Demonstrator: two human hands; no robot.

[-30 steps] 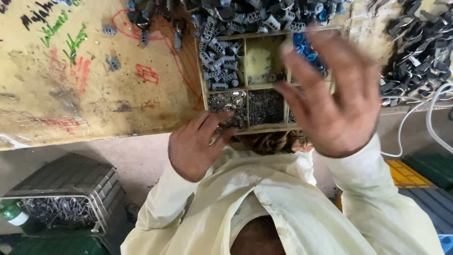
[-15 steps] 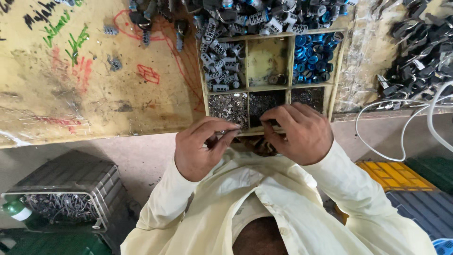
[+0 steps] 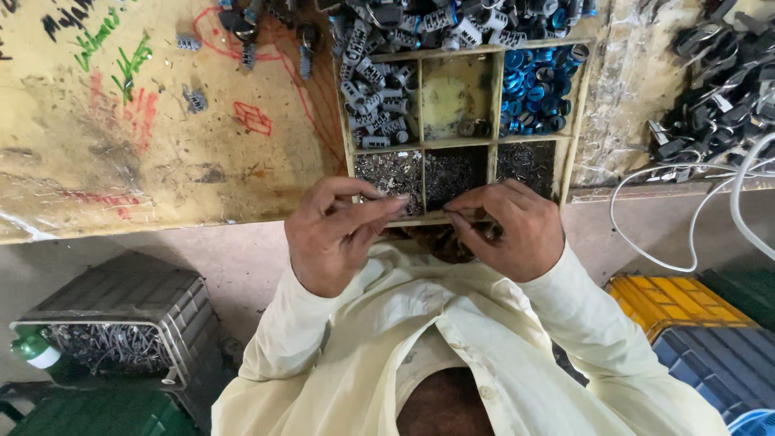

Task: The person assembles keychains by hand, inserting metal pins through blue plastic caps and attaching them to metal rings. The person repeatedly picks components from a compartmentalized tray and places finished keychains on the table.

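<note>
Scuffed yellow workbench (image 3: 121,161), compartment tray (image 3: 420,149) of small grey metal parts (image 3: 391,171), both hands pinching.

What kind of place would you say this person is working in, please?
Probably a small assembly workshop. A divided wooden tray holds sorted small metal parts and blue rings, black components lie heaped on a paint-marked workbench, and crates of parts stand below.

We wear a pale cream, long-sleeved shirt — loose, lightly creased, its cloth filling the near half of the view. The sleeves run the full length of both arms, ending in plain cuffs at the wrists of our left hand (image 3: 335,234) and right hand (image 3: 513,230). The front placket hangs open at the chest — one small pale button shows on its edge.
</note>
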